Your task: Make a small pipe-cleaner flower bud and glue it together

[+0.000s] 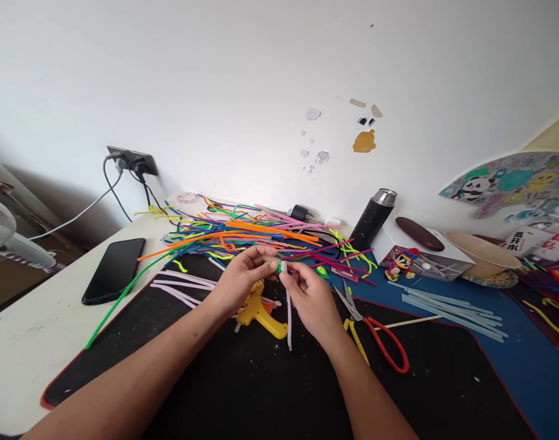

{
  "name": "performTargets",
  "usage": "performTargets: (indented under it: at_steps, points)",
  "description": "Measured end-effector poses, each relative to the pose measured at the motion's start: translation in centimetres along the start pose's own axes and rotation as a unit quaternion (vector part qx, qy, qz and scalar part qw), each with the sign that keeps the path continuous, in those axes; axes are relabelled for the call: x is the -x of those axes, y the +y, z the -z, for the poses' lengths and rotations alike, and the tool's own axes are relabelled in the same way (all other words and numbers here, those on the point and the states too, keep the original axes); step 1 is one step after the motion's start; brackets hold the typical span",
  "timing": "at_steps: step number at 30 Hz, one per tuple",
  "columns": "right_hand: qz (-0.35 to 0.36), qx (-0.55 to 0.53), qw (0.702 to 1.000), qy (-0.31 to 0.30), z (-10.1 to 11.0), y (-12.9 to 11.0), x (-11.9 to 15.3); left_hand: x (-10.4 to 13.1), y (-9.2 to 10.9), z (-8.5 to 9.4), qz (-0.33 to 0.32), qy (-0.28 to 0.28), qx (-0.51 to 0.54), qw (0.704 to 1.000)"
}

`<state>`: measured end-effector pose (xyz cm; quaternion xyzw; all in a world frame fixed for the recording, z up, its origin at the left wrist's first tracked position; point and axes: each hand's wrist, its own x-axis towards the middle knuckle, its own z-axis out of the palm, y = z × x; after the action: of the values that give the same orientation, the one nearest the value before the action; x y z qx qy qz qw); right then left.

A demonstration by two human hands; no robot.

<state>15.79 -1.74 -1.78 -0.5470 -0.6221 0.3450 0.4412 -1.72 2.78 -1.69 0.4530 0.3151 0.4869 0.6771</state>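
Pinching the green piece (280, 267): your left hand (243, 275) and right hand (309, 296) grasp it just beyond the glue gun (262, 317), apparently steadying both ends.
Lilac stem (289, 318): hangs below your right hand, right of the glue gun.
Scissors (357, 315): right of the glue gun, perhaps for easy reach.

2 bare forearms (169, 357) angle inward, left hand (243, 274) and right hand (312, 298) pinching with bent fingers (265, 269).

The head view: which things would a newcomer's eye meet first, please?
Probably the bright heap of pipe cleaners along the wall. In front of it, the left hand and right hand pinch a small green-and-white piece, with a yellow glue gun beneath on the black mat. Red-handled scissors lie open beside the right hand.
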Motion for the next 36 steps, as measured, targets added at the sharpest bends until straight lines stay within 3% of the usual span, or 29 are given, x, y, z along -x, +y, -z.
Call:
performTargets:
  at_steps: [9, 20, 29, 36]
  points:
    - [-0.015, 0.013, 1.0, 0.007, 0.26, -0.54, 0.05, 0.34, 0.17, -0.68, 0.006, -0.005, -0.046, 0.999]
    - [-0.018, -0.002, 1.0, 0.016, 0.55, -0.9, 0.14, 0.34, 0.71, -0.22, 0.01, -0.049, -0.088, 0.995]
    - [-0.014, 0.012, 0.999, -0.027, 0.37, -0.86, 0.26, 0.06, 0.51, -0.01, -0.009, 0.013, -0.073, 0.997]
    - [0.027, 0.106, 0.994, 0.008, 0.28, -0.82, 0.46, -0.08, 0.66, 0.11, -0.029, 0.043, -0.106, 0.993]
